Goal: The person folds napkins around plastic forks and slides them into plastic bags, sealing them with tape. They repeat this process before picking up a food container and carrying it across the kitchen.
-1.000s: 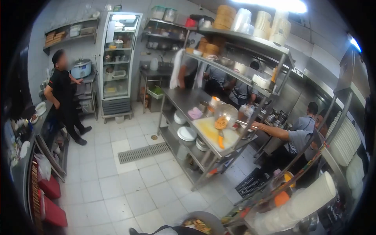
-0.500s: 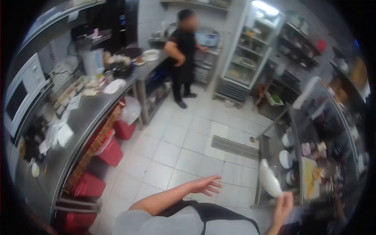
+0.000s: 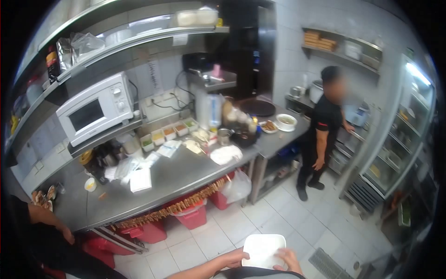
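Note:
A white square dish (image 3: 265, 247) is in front of my body at the bottom of the head view, its inside facing up. My left hand (image 3: 236, 257) is closed on its left edge. My right hand (image 3: 289, 260) grips the right side, with slightly blurred fingertips reaching over the rim. No food shows inside the dish. Beyond it runs a steel counter (image 3: 111, 204) with white papers (image 3: 141, 180), a crumpled white cloth (image 3: 226, 155) and a row of small containers with chopped food (image 3: 159, 136).
A co-worker in black (image 3: 325, 130) stands by the glass-door fridge (image 3: 395, 139). Another person's arm (image 3: 49, 218) is at the lower left. A white microwave (image 3: 95, 111) sits above the counter, red bins (image 3: 191, 218) below. A floor drain (image 3: 331, 264) lies lower right.
The view has swung left toward the counter with the microwave. The dish, earlier in my right hand alone at the right, is now before my body, and my left hand has closed on it.

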{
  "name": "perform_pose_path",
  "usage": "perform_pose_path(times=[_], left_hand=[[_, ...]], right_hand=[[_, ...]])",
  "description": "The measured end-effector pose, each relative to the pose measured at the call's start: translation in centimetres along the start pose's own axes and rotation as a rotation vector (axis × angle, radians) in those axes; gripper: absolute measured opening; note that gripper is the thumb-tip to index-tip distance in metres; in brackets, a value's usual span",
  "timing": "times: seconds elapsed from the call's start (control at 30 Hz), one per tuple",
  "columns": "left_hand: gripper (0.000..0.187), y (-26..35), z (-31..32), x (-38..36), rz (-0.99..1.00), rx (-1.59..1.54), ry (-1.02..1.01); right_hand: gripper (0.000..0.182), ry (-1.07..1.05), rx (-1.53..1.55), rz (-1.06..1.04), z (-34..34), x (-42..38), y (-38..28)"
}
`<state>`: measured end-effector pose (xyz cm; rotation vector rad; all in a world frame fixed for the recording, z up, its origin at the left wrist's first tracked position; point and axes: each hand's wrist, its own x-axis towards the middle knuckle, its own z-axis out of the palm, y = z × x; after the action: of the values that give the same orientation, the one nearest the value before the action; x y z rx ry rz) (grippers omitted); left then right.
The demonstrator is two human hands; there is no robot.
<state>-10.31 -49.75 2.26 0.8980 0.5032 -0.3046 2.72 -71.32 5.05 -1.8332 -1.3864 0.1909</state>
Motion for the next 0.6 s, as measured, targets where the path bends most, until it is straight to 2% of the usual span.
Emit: perform_pose_path(times=[0.03, 0.07, 0.1, 0.13, 0.17, 0.2, 0.23, 0.27, 0.3, 0.33, 0.37, 0.4, 0.47, 0.53, 0.6], left_hand=[[0.067, 0.9, -1.0, 1.1, 0.001, 0.030, 0.049], [0.067, 2.1, -1.6, 1.5, 0.020, 0.025, 0.074], [0.064, 3.0, -1.9, 1.7, 0.184, 0.204, 0.116], [0.062, 3.5, -2.5, 2.1, 0.340, 0.382, 0.161], [0.061, 2.3, -4.8, 3.9, 0.513, 0.302, 0.020], [0.061, 3.1, -5.5, 4.8, 0.524, 0.292, 0.037], [0.061, 3.9, -6.2, 5.8, 0.536, 0.364, 0.095], [0.060, 4.8, -6.8, 6.6, 0.541, 0.438, 0.155], [0.060, 6.9, -7.2, 7.1, 0.539, 0.432, 0.169], [0.060, 9.8, -7.4, 7.3, 0.412, 0.393, 0.181], [0.060, 12.3, -7.8, 7.9, 0.293, 0.361, 0.183], [0.060, 14.1, -9.5, 9.6, 0.298, 0.371, 0.175], [0.059, 16.6, -12.8, 14.3, 0.474, 0.593, 0.200], [0.058, 23.2, -12.0, 13.4, 0.337, 0.305, 0.101], [0.056, 27.4, -13.6, 15.1, 0.392, 0.099, -0.052]], right_hand=[[0.034, -0.012, 0.020, -0.025, -0.1, 2.7, 1.6], [0.050, -0.045, 0.009, -0.073, -0.4, 5.9, 3.2], [0.068, -0.081, -0.004, -0.123, -0.6, 8.8, 4.5], [0.068, -0.096, 0.007, -0.146, -0.5, 11.8, 5.7], [0.053, -0.183, 0.094, -0.127, -0.7, 15.5, 5.5], [0.038, -0.270, 0.175, -0.105, -0.8, 18.2, 6.0], [0.040, -0.442, 0.173, -0.112, 0.1, 20.8, 8.1], [0.040, -0.455, 0.174, -0.123, 0.8, 23.3, 9.9], [0.038, -0.639, 0.066, 0.017, 1.6, 25.8, 11.3], [0.036, -0.820, -0.038, 0.165, 2.3, 27.5, 12.1], [0.030, -0.696, -0.012, 0.127, 1.7, 29.2, 11.6], [0.030, -0.683, -0.017, 0.128, 1.7, 30.8, 13.0], [0.024, -0.399, 0.074, 0.134, 1.5, 32.1, 18.0], [0.020, -0.288, 0.072, 0.199, 0.1, 33.9, 22.3], [0.017, -0.106, 0.179, 0.291, -2.6, 36.8, 24.9]])
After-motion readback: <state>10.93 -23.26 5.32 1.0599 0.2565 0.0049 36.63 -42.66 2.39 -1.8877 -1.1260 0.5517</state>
